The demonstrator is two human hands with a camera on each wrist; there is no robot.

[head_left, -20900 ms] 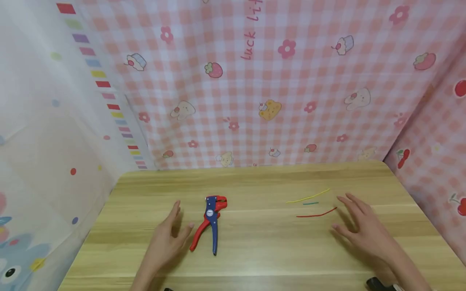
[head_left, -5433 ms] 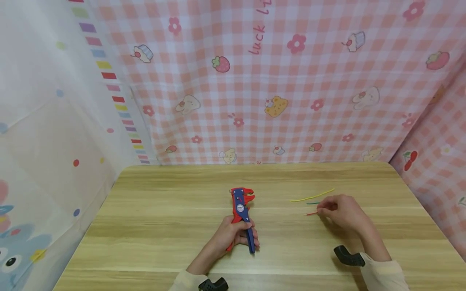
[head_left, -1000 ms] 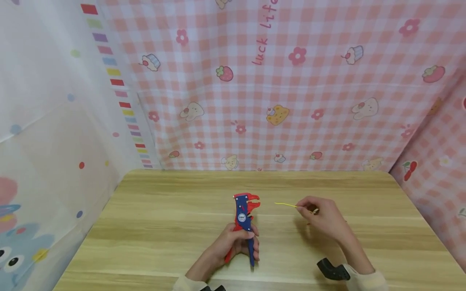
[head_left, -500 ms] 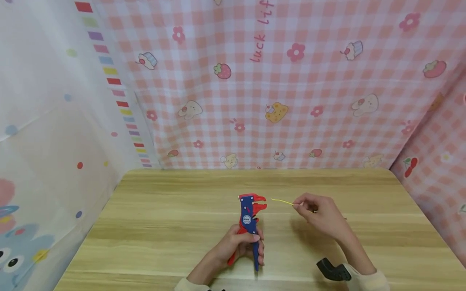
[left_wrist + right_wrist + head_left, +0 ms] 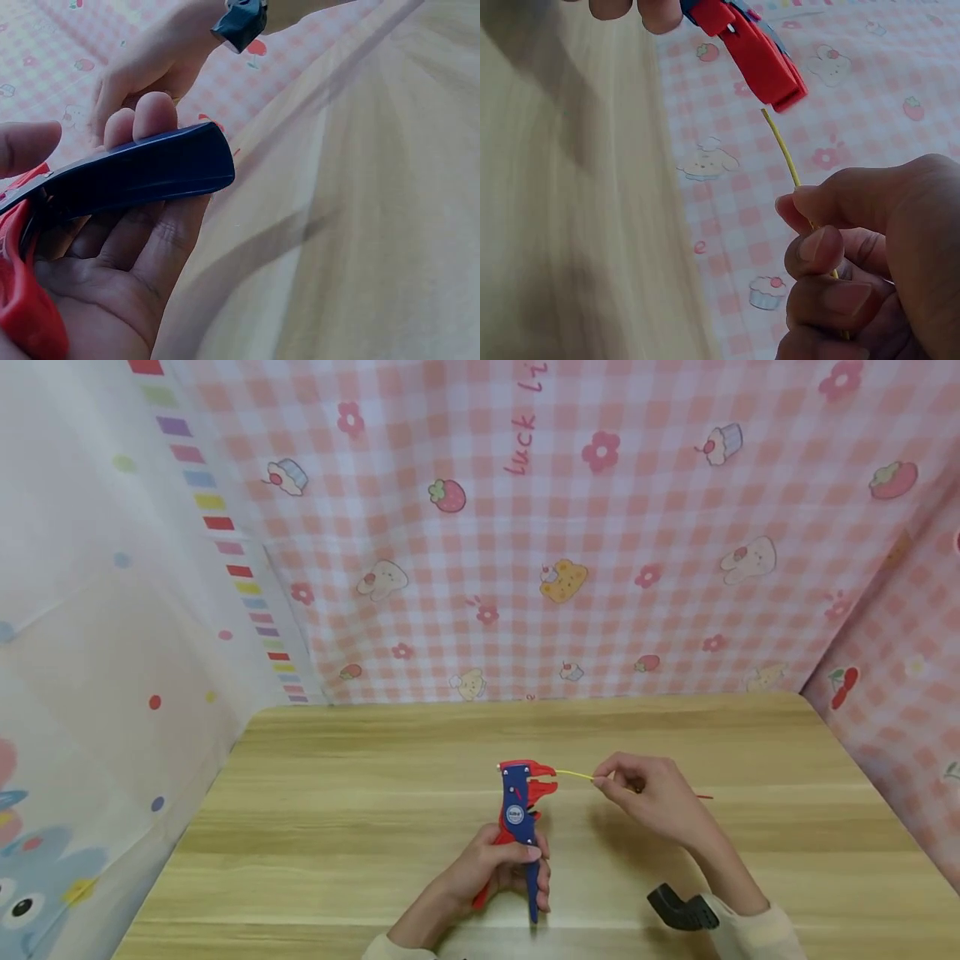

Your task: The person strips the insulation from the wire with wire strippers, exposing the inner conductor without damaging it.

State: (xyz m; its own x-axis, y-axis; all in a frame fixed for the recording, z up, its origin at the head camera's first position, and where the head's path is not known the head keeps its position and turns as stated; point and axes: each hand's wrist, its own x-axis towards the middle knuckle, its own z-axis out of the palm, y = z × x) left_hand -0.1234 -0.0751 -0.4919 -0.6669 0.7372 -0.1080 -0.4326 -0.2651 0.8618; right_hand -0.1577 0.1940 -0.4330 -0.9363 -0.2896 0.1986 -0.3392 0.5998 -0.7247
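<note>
My left hand (image 5: 498,864) grips the handles of a wire stripper (image 5: 516,802) with a blue body and red jaws; the jaws point right and stand apart. In the left wrist view, the fingers curl round the blue handle (image 5: 135,172). A thin yellow wire (image 5: 573,773) is pinched between the thumb and forefinger of my right hand (image 5: 648,797). Its free end points left, right at the jaw tips. The right wrist view shows the wire's tail running back under the curled fingers (image 5: 847,300).
A red wire (image 5: 703,797) lies on the wooden table (image 5: 360,827), mostly hidden behind the right hand. Behind the table hangs a pink checked cloth (image 5: 480,543), with a pale cloth (image 5: 90,610) at the left side.
The stripper, first lying on the table, is now in the left hand. The right hand held a red wire earlier; now it has brought the yellow one leftward to the jaws.
</note>
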